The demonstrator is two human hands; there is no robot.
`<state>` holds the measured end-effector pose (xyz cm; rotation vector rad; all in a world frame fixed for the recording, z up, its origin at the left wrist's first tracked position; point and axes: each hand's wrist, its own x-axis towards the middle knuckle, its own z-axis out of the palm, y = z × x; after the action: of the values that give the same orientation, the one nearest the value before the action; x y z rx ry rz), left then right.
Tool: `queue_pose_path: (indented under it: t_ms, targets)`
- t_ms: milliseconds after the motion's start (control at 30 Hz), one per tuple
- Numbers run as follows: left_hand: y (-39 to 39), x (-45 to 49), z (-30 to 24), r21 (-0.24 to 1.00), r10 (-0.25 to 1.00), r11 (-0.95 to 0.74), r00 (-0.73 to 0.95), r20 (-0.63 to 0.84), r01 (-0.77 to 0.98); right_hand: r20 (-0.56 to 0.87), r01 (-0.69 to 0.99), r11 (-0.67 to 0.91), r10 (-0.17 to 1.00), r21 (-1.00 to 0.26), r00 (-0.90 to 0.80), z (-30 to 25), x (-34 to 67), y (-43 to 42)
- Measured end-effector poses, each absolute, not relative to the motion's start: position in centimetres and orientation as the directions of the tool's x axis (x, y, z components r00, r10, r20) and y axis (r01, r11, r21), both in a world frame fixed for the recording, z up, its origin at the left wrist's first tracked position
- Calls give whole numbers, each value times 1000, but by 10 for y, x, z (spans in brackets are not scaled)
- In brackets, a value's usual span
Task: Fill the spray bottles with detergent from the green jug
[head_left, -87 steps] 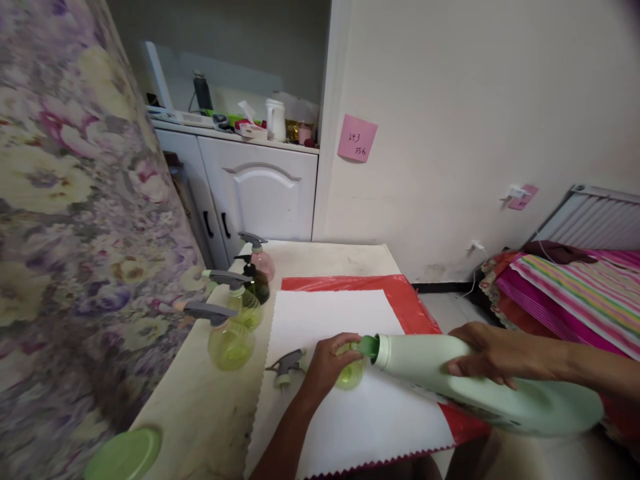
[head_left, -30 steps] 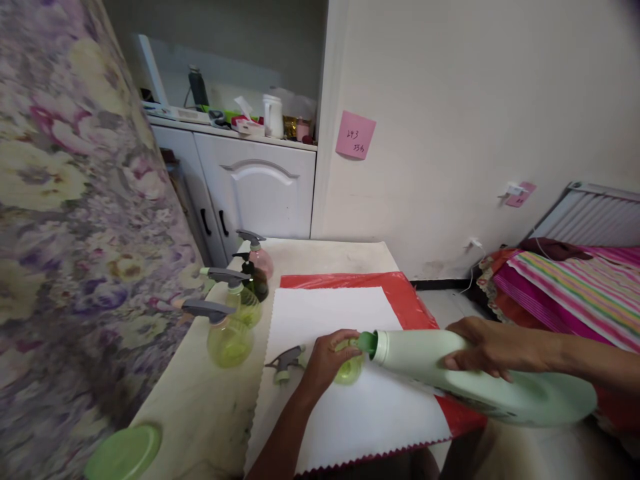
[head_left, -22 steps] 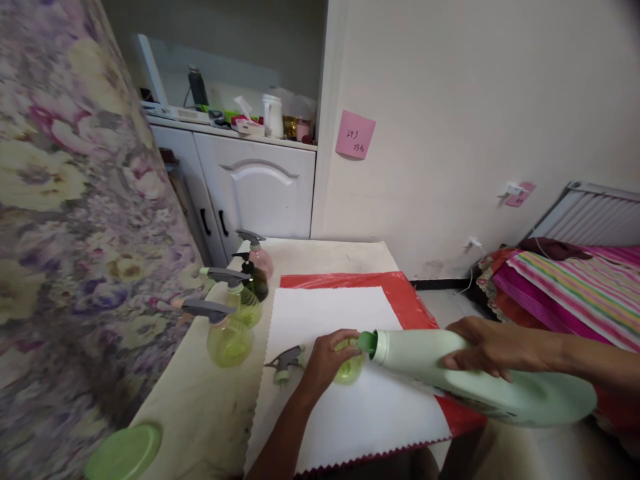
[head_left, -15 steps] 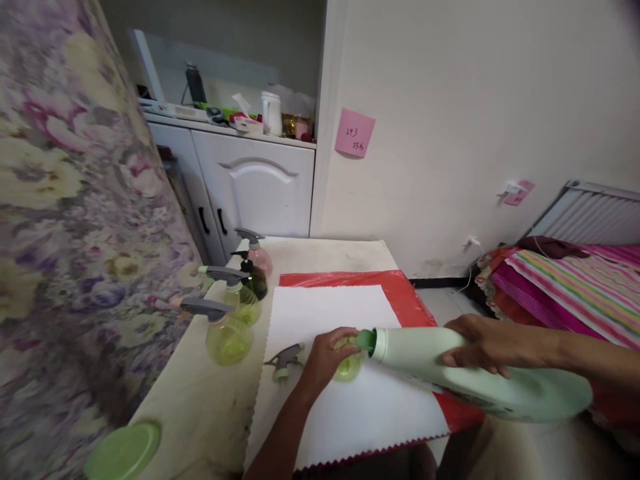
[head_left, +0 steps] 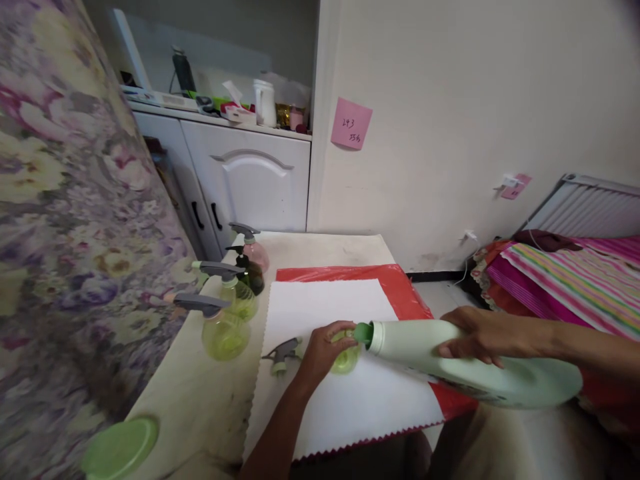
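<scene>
My left hand (head_left: 325, 350) is closed round the neck of a small, clear yellow-green spray bottle (head_left: 345, 362) whose top is off. It stands on a white sheet (head_left: 373, 413). Tipped nearly level, a large pale green detergent bottle (head_left: 417, 343) is in the grip of my right hand (head_left: 480, 337). Its dark green spout (head_left: 363, 333) meets the small bottle's mouth; whether liquid is flowing I cannot make out. A loose grey spray head (head_left: 283, 355) lies on the sheet just left of my left hand.
Along the table's left side stand two yellow-green spray bottles (head_left: 226, 337), a dark pump bottle (head_left: 253, 275) and a pink spray bottle (head_left: 256, 252). A green round lid (head_left: 120, 448) is at the near left corner. Red plastic (head_left: 400, 293) lies under the sheet. A floral curtain (head_left: 100, 220) hangs at left.
The view has shifted slightly. Both hands keep their holds, and the detergent bottle stays tipped with its spout at the small bottle's mouth.
</scene>
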<state>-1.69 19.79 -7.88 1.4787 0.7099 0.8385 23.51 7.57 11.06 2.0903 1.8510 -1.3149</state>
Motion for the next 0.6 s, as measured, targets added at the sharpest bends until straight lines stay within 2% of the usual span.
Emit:
queue_pose_path:
  t_ms: [600]
  targets:
    - [199, -17, -82, 995, 829, -92, 550, 98, -38, -606, 836, -277, 792, -474, -81, 107, 239, 77]
